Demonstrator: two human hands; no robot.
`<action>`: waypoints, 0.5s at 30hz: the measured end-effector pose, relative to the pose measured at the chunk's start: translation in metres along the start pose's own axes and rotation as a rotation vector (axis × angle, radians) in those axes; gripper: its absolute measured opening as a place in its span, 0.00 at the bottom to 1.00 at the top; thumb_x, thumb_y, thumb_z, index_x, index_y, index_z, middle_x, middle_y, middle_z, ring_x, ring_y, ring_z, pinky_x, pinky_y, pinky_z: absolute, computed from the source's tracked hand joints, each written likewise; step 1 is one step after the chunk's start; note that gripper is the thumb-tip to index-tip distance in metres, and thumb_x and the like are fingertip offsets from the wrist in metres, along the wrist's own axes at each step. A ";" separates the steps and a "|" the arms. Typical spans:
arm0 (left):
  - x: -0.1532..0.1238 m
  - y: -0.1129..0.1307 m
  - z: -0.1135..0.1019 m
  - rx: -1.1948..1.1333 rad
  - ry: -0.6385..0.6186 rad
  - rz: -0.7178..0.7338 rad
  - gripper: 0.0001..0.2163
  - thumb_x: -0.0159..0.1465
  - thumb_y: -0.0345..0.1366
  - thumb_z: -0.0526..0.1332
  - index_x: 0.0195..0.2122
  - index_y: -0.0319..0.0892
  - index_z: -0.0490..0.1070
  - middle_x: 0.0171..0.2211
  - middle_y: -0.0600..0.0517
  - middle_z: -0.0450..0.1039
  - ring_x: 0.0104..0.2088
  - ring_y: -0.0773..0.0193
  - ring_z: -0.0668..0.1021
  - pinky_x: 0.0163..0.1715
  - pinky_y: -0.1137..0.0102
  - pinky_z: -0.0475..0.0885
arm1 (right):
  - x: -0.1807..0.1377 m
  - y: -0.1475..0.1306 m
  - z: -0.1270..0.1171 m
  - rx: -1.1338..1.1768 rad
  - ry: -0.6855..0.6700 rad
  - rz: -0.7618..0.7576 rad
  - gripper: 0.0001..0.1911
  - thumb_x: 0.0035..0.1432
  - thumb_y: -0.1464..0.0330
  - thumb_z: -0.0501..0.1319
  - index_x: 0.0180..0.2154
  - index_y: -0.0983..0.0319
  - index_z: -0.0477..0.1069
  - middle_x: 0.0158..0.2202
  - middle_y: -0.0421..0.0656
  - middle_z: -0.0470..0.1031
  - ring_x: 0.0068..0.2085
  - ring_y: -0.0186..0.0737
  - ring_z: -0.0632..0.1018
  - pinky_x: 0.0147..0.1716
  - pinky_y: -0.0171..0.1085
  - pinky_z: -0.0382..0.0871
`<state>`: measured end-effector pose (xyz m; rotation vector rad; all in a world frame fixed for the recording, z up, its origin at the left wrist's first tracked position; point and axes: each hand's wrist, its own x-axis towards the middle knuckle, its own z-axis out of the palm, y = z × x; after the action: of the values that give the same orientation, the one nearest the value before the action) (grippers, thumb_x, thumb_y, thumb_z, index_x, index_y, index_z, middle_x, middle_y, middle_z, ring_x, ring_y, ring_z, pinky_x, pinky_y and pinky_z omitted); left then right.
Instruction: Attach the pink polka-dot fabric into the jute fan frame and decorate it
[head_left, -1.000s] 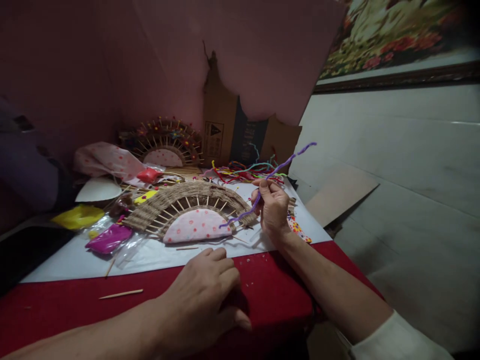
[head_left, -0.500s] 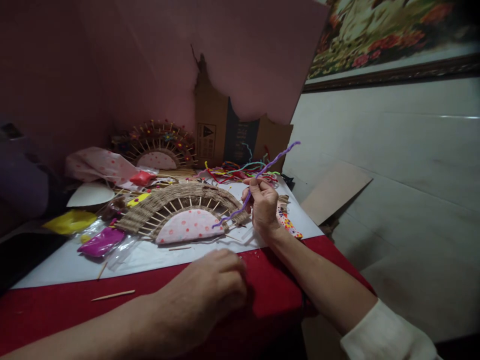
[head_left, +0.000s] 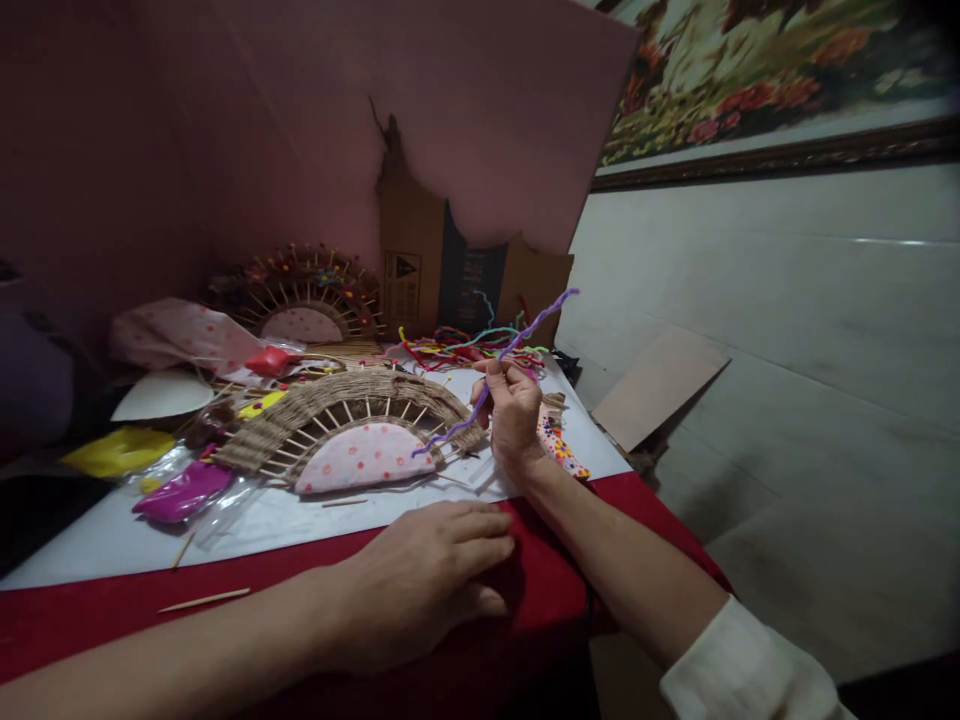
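My right hand is closed on a purple pipe cleaner and holds it slanted, its lower end over the right edge of a half-round woven fan piece with wooden spokes and a pink dotted centre. My left hand lies flat, palm down, fingers stretched out, on the red cloth near the table's front edge. It holds nothing. The fan piece rests on a white sheet.
A heap of coloured pipe cleaners lies behind my right hand. A second decorated fan and torn cardboard stand at the back. Yellow and magenta clay packets lie left. Loose sticks sit on the cloth.
My left hand's fingers curled half a second ago and now lie stretched flat again. My right hand stays by the fan's right edge with the purple pipe cleaner; the view drifted right.
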<state>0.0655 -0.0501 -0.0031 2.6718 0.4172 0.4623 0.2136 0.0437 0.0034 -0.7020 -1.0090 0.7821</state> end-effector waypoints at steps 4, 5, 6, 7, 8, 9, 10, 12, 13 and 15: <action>0.009 0.002 0.011 0.007 -0.088 0.060 0.25 0.61 0.47 0.55 0.56 0.37 0.63 0.56 0.37 0.64 0.56 0.49 0.66 0.54 0.57 0.61 | 0.001 0.001 -0.002 -0.006 -0.002 -0.003 0.15 0.53 0.57 0.60 0.29 0.64 0.67 0.14 0.31 0.64 0.10 0.24 0.58 0.08 0.26 0.49; 0.004 0.008 0.012 -0.054 -0.123 0.101 0.18 0.63 0.44 0.53 0.51 0.41 0.68 0.51 0.41 0.71 0.51 0.53 0.71 0.51 0.61 0.64 | 0.001 0.002 -0.002 -0.002 -0.003 -0.001 0.15 0.53 0.57 0.59 0.29 0.64 0.67 0.14 0.32 0.64 0.11 0.24 0.59 0.08 0.26 0.49; -0.002 0.013 0.011 -0.119 -0.143 0.148 0.14 0.65 0.41 0.51 0.43 0.44 0.73 0.42 0.45 0.77 0.44 0.58 0.76 0.46 0.66 0.67 | 0.001 0.002 -0.002 0.006 -0.007 0.004 0.15 0.54 0.58 0.59 0.30 0.64 0.68 0.15 0.32 0.65 0.11 0.24 0.59 0.08 0.26 0.49; -0.010 0.019 0.009 -0.168 -0.131 0.169 0.14 0.66 0.38 0.49 0.35 0.45 0.74 0.32 0.48 0.78 0.36 0.62 0.78 0.40 0.70 0.69 | 0.000 0.002 -0.002 0.016 -0.015 0.011 0.14 0.54 0.58 0.59 0.30 0.64 0.68 0.15 0.32 0.66 0.11 0.24 0.59 0.08 0.26 0.50; -0.017 0.022 0.006 -0.174 -0.091 0.141 0.15 0.66 0.37 0.49 0.30 0.45 0.74 0.25 0.50 0.76 0.30 0.65 0.77 0.35 0.72 0.69 | -0.001 0.002 -0.001 0.027 -0.023 0.021 0.14 0.54 0.58 0.59 0.30 0.64 0.68 0.15 0.33 0.66 0.11 0.24 0.59 0.08 0.26 0.50; -0.023 0.024 0.002 -0.148 -0.005 0.096 0.15 0.65 0.38 0.50 0.26 0.44 0.72 0.21 0.51 0.74 0.26 0.66 0.75 0.30 0.72 0.69 | -0.003 0.001 0.000 0.037 -0.034 0.035 0.14 0.53 0.58 0.60 0.30 0.64 0.68 0.15 0.33 0.66 0.11 0.24 0.59 0.08 0.26 0.50; -0.028 0.023 -0.002 -0.098 0.109 0.026 0.14 0.64 0.39 0.53 0.23 0.44 0.70 0.18 0.52 0.71 0.23 0.66 0.73 0.28 0.72 0.67 | -0.005 0.000 0.001 0.045 -0.044 0.048 0.14 0.53 0.58 0.60 0.30 0.64 0.68 0.15 0.33 0.66 0.11 0.24 0.59 0.08 0.26 0.50; -0.030 0.014 -0.013 0.036 0.419 -0.151 0.11 0.62 0.37 0.56 0.22 0.43 0.66 0.18 0.53 0.68 0.21 0.67 0.70 0.25 0.72 0.65 | -0.009 -0.002 0.003 0.058 -0.059 0.076 0.15 0.51 0.57 0.61 0.31 0.64 0.68 0.15 0.33 0.66 0.11 0.24 0.60 0.08 0.26 0.50; -0.029 0.007 -0.018 0.068 0.571 -0.205 0.09 0.62 0.35 0.56 0.24 0.42 0.65 0.19 0.54 0.68 0.22 0.68 0.70 0.25 0.72 0.65 | -0.010 -0.003 0.004 0.064 -0.064 0.091 0.15 0.51 0.57 0.62 0.31 0.64 0.68 0.15 0.33 0.65 0.11 0.24 0.60 0.08 0.25 0.51; -0.024 -0.011 -0.029 0.058 0.775 -0.322 0.03 0.62 0.32 0.55 0.32 0.42 0.67 0.28 0.51 0.73 0.29 0.65 0.73 0.32 0.70 0.66 | -0.013 -0.004 0.006 0.079 -0.068 0.123 0.16 0.50 0.56 0.63 0.31 0.64 0.68 0.15 0.32 0.65 0.11 0.24 0.60 0.08 0.25 0.51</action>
<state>0.0312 -0.0395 0.0111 2.3087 1.0621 1.3847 0.2051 0.0315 0.0030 -0.6780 -0.9973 0.9529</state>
